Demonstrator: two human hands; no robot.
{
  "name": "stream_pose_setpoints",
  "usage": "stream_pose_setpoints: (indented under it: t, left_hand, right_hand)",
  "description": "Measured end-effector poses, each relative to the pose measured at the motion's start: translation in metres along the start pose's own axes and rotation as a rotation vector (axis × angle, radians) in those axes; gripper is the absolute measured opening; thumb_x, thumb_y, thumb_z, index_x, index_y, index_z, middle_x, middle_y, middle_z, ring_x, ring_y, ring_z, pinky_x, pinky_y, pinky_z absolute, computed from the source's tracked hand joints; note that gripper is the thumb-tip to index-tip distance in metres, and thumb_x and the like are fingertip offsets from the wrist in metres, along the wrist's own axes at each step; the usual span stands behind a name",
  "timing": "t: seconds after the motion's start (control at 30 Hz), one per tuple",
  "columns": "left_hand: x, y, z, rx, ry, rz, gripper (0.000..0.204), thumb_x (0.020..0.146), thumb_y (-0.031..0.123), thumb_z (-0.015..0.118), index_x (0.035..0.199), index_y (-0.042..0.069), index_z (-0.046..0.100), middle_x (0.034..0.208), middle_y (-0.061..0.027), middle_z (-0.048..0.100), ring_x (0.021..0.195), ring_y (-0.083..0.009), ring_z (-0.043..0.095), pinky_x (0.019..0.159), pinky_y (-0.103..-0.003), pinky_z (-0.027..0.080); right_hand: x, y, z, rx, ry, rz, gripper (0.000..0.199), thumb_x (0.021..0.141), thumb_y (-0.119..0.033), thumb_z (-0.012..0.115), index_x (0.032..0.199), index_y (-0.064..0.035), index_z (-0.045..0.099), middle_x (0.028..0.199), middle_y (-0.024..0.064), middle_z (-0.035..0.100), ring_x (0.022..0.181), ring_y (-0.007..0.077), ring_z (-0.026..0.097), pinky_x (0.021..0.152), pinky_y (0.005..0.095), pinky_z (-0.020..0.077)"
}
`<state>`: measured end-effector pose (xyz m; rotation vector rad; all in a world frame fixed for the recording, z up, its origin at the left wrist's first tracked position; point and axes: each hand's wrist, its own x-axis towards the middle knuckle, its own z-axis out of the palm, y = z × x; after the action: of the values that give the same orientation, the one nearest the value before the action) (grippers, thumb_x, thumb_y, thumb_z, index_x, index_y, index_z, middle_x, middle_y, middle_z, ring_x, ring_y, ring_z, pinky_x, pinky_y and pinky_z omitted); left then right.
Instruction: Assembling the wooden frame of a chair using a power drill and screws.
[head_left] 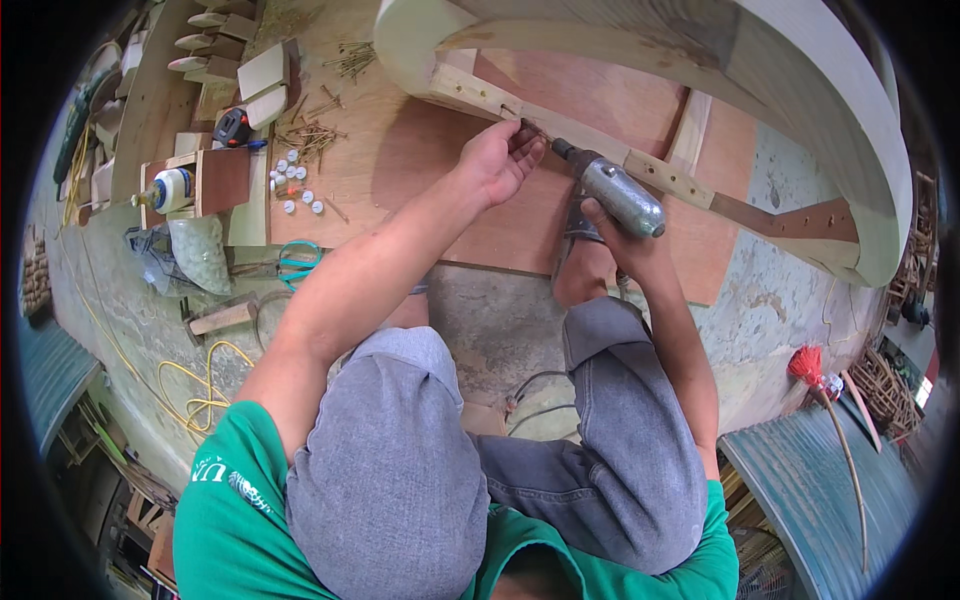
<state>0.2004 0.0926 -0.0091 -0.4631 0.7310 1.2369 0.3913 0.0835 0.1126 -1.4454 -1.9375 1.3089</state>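
My right hand (622,240) grips a silver power driver (620,192) with a black nose, which points up and to the left. Ahead of the nose, the fingers of my left hand (500,163) pinch a thin dark piece, apparently a screw (538,130), partly hidden by the fingertips. Both hands are close beside a pale wooden rail (580,138) with several drilled holes. This rail belongs to a large curved wooden frame (800,70) standing at the upper right.
Loose screws (312,138) and several white-capped small containers (290,180) lie on the plywood board (400,200). A glue bottle (172,190) sits in a wooden box at left, near a tape measure (232,127). A hammer (222,317) and yellow cord (205,385) lie on the concrete floor.
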Motion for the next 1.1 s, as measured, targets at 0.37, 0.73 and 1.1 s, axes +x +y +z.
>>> stream_pose_setpoints:
  t: [0.37, 0.73, 1.1]
  left_hand:
    - [-0.016, 0.004, 0.000, -0.035, -0.037, -0.086, 0.020, 0.096, 0.022, 0.047, 0.092, 0.004, 0.056, 0.085, -0.0108, 0.064, 0.075, -0.0212, 0.064, 0.067, -0.030, 0.056]
    - [-0.073, 0.095, 0.001, 0.514, 0.285, 1.074, 0.015, 0.093, 0.024, 0.047, 0.084, 0.013, 0.050, 0.066, 0.0028, 0.049, 0.058, -0.0083, 0.047, 0.054, -0.023, 0.039]
    - [-0.092, 0.146, 0.088, 0.386, -0.767, 0.595, 0.050, 0.099, 0.034, 0.028, 0.133, 0.000, 0.043, 0.129, -0.0124, 0.053, 0.119, -0.0221, 0.048, 0.101, -0.034, 0.036]
  right_hand:
    - [-0.005, -0.006, 0.010, -0.072, -0.081, -0.032, 0.031, 0.078, -0.013, 0.074, 0.103, -0.0008, 0.063, 0.090, 0.0109, 0.067, 0.082, 0.0178, 0.063, 0.075, 0.0299, 0.0490]
    - [0.072, -0.071, -0.022, -0.419, -0.238, 0.118, 0.041, 0.082, -0.035, 0.070, 0.111, -0.0065, 0.063, 0.094, 0.0137, 0.067, 0.085, 0.0236, 0.064, 0.078, 0.0340, 0.0491]
    - [0.058, -0.050, -0.015, -0.385, -0.185, -0.017, 0.048, 0.082, -0.041, 0.070, 0.112, -0.0037, 0.060, 0.090, 0.0089, 0.065, 0.081, 0.0166, 0.059, 0.071, 0.0311, 0.0489]
